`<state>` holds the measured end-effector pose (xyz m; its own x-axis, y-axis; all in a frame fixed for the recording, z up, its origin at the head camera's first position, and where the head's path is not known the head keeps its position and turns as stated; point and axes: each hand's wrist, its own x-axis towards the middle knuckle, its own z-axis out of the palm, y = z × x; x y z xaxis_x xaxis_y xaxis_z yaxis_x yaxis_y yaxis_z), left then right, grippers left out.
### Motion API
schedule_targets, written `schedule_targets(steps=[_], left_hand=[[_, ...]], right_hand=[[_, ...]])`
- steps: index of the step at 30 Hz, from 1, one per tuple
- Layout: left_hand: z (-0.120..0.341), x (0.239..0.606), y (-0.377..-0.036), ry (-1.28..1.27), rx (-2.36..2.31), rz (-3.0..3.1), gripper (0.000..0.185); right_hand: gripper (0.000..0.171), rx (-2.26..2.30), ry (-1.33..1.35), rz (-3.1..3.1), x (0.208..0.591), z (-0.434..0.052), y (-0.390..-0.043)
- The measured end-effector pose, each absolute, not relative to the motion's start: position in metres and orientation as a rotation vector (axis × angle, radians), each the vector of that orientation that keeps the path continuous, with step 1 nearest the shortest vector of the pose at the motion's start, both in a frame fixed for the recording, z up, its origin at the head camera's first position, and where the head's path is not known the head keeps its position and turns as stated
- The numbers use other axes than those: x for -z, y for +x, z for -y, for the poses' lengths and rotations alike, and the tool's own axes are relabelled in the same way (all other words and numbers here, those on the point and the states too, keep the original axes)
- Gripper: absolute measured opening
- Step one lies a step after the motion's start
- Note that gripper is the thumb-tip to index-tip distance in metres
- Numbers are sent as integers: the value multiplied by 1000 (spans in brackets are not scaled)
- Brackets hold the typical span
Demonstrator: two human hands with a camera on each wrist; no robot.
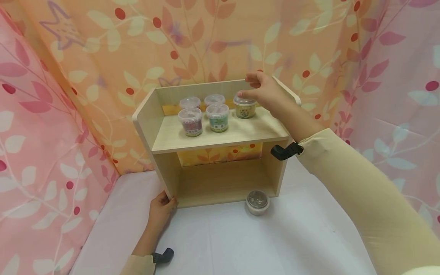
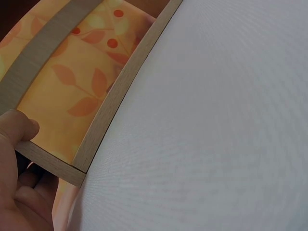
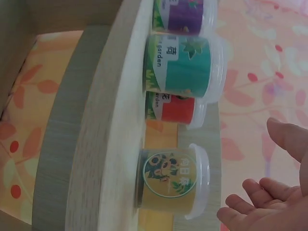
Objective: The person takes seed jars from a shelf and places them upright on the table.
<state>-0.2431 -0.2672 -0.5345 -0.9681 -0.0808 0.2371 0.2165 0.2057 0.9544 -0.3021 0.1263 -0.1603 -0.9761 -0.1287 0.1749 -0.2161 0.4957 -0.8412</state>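
A small wooden two-tier shelf stands on the table. My left hand grips the front bottom edge of its left side panel; in the left wrist view the thumb lies on the inner face and the fingers outside. On the upper tier, toward the right, stands a lidded plastic cup with a yellow sunflower label. Close beside its lid, my right hand has its thumb and fingers spread, and the right wrist view shows a gap between them and the cup. A teal-labelled cup is to its left.
A purple-labelled cup stands at the upper tier's front left, with a red-labelled cup behind the teal one. A round lidded tub sits on the white tabletop before the lower tier. Patterned curtains enclose the table.
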Motion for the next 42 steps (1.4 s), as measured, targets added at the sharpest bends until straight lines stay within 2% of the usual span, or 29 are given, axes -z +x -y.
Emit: schedule_targets(steps=[10,42], left_hand=[[269,538,-246,-119,1834,2254,47],[270,537,-245,-134,1815,2263,48]], right_hand=[[90,-1488,97,2770,164,-126,-324],[88,-1587,-17,2646,192,-122,-335]])
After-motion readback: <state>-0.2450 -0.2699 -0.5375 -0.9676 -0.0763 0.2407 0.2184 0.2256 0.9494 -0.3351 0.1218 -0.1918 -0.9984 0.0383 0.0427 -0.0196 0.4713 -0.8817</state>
